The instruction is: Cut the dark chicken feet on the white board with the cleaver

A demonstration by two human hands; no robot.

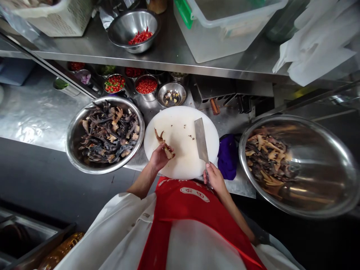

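Over the left part of a round white cutting board [182, 165], my left hand [159, 158] is closed around a yellowish-brown chicken foot [168, 150], its toes pointing up and away from me. My right hand [215, 176] grips the handle of a cleaver [201, 138], whose broad blade lies over the board's right side. Small dark scraps [191, 137] dot the board's surface. To the left, a steel bowl [70, 150] is heaped with dark and pale chicken feet [111, 131]. A larger steel basin [317, 187] on the right holds more feet [268, 155] along its left side.
Behind the board stand a small steel bowl [172, 94] with pale bits and steel cups of chopped red chillies [146, 85]. Knives sit in a rack [215, 107]. A purple cloth [227, 157] lies beside the board. The shelf [168, 56] above carries a chilli bowl [132, 37] and a plastic bin [219, 45].
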